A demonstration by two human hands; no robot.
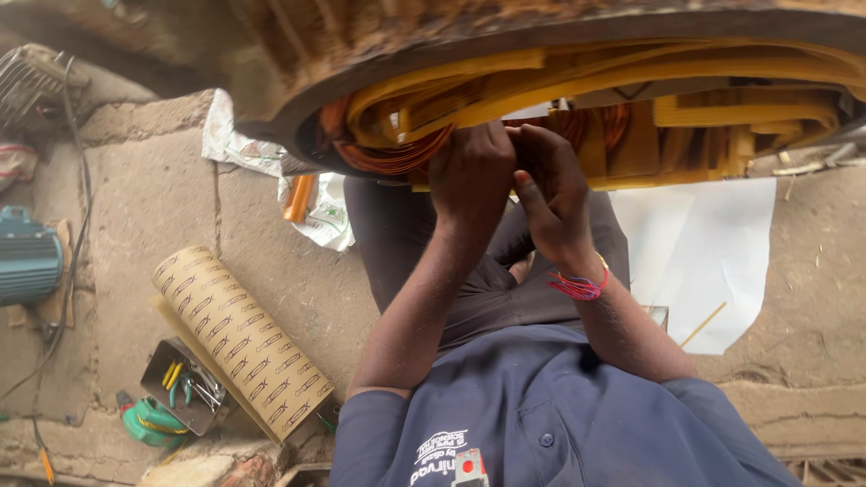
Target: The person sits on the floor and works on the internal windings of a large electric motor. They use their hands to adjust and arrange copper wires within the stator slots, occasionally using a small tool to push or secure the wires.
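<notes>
1. Your left hand [471, 176]: fingers curled shut against the copper winding [388, 155] at the lower rim of the big round stator [298, 108]; the fingertips are hidden, so you cannot tell just what they pinch.
2. Your right hand [552, 194]: just right of the left and touching it, fingers bent closed on something at the same spot; the grasped thing is out of sight behind the knuckles. A red thread band [577, 287] sits at that wrist.
3. Copper winding: bundled loops, left of your left hand and running under it, wedged among yellow insulation strips [686, 72] that fill the rim rightward.
4. Hazards, as a judgement: a hard tug could nick the wire's coating on the rim edge; crowded knuckles could slip and crease or tear the yellow strips; strands could spring loose from the bundle.
5. Floor, left: printed paper roll [242, 343], open tool tin [185, 383], green spool [149, 422], blue motor [27, 257] at the far left edge.
6. Floor, right: white sheet [713, 243].
</notes>
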